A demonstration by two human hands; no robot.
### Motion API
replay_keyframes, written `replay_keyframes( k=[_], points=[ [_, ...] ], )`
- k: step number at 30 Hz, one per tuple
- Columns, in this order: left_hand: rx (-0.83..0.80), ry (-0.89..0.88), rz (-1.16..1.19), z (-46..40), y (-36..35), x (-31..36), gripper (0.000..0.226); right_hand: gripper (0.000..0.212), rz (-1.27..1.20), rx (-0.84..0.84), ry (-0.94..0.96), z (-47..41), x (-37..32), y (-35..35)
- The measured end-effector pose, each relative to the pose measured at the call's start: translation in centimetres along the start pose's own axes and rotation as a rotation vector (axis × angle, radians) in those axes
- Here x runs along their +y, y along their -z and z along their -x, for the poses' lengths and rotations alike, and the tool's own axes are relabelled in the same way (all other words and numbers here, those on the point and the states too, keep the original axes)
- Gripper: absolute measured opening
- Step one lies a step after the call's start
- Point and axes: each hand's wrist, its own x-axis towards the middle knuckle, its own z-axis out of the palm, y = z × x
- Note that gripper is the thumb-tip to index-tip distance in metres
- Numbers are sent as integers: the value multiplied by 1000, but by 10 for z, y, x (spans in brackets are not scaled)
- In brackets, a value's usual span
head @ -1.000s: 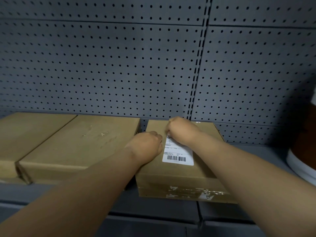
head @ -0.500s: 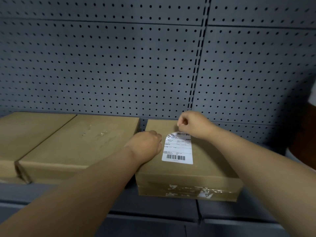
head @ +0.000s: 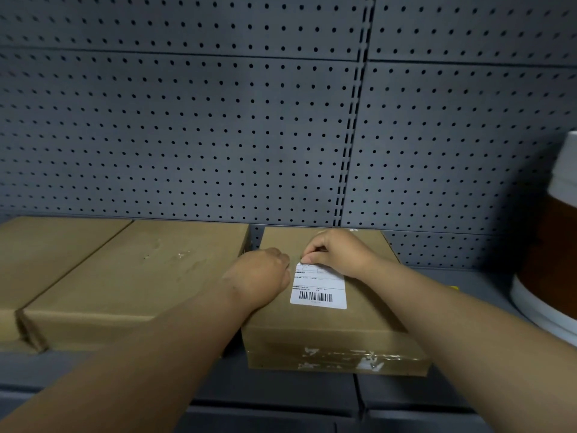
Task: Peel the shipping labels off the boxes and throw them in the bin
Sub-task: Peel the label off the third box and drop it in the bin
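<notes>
A brown cardboard box [head: 368,326] sits on the grey shelf, right of centre. A white shipping label [head: 318,290] with a barcode is stuck on its top. My left hand [head: 260,278] rests as a closed fist on the box's left top edge, just left of the label. My right hand [head: 335,253] lies over the label's top edge, its fingertips pinched at the top left corner. The label looks flat on the box apart from that corner. No bin is in view.
Two wider cardboard boxes [head: 131,276] [head: 46,248] without visible labels lie side by side to the left. A grey pegboard wall [head: 218,135] stands behind. A brown and white bucket [head: 552,245] stands at the far right on the shelf [head: 487,285].
My right hand drew back to the label's upper right half a second ago, then came back down onto the top left corner. My left hand stayed on the box.
</notes>
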Motion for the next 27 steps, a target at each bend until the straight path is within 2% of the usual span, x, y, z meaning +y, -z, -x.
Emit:
replay_keyframes(
  k=[6, 7, 9, 10, 11, 14, 17, 19, 23, 25, 27],
  points=[
    [17, -12, 19, 1, -2, -2, 29, 14, 92, -3, 9, 1, 0, 7],
    [23, -21, 17, 2, -3, -2, 29, 14, 131, 78, -64, 0, 10, 23],
    [33, -37, 15, 2, -5, -2, 29, 19, 170, 422, -286, 0, 32, 67],
    [36, -39, 14, 2, -5, -2, 30, 20, 160, 559, -342, 0, 40, 85],
    [40, -42, 11, 2, -5, -3, 30, 19, 176, 620, -337, -1, 42, 96],
    [40, -41, 7, 1, -4, -4, 30, 20, 276, 530, -181, -9, 26, 94],
    [21, -5, 46, 2, -3, -3, 30, 20, 244, 499, -79, -6, 9, 79],
    [21, 67, 161, 2, 0, -2, 31, 21, 224, 496, -42, -2, 5, 74],
    [167, 336, 677, 3, 13, 5, 40, 26, 182, 471, 26, 9, 0, 67],
    [289, 383, 889, 1, 19, 12, 52, 25, 76, 482, 33, 14, -5, 64],
    [389, 352, 1019, -2, 28, 20, 58, 25, -39, 480, 29, 19, -11, 60]
  ],
)
